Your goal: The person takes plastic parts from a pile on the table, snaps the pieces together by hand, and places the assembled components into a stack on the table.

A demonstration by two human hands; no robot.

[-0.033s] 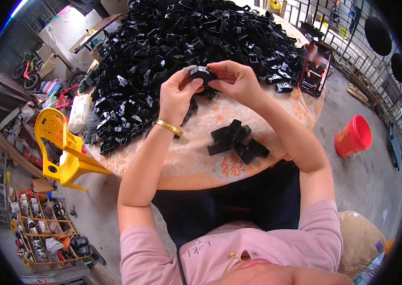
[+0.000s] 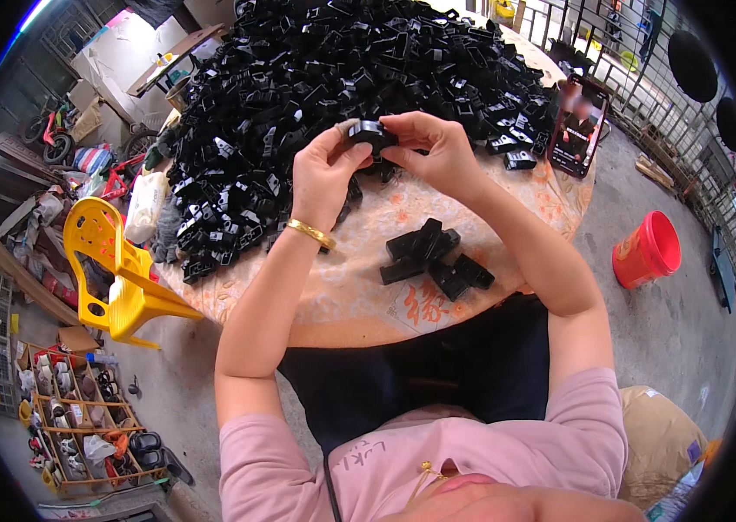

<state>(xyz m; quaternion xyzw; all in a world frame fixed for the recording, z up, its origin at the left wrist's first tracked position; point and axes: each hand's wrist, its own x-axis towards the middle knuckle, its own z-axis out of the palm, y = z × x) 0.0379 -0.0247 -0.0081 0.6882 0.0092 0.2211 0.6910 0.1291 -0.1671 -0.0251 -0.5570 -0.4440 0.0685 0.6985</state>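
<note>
Hardly anything has moved since the earlier frame, so I judge the handling unchanged: my left hand point(image 2: 323, 174) and right hand point(image 2: 433, 150) pinch one black part point(image 2: 371, 132) over the bench point(image 2: 346, 336), before the heap point(image 2: 342, 70) toward its far edge. Orange writing point(image 2: 424, 306) marks the cloth point(image 2: 368, 228) by the near edge; the phone point(image 2: 578, 129) at the right edge shows small text.

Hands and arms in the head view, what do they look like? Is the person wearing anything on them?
The left hand and right hand have no gloves. A shiny gold bangle circles the left wrist; nothing shows on the right one. Short pink sleeves stop above the elbows. A pale bit at a left fingertip is too small to make out.
</note>
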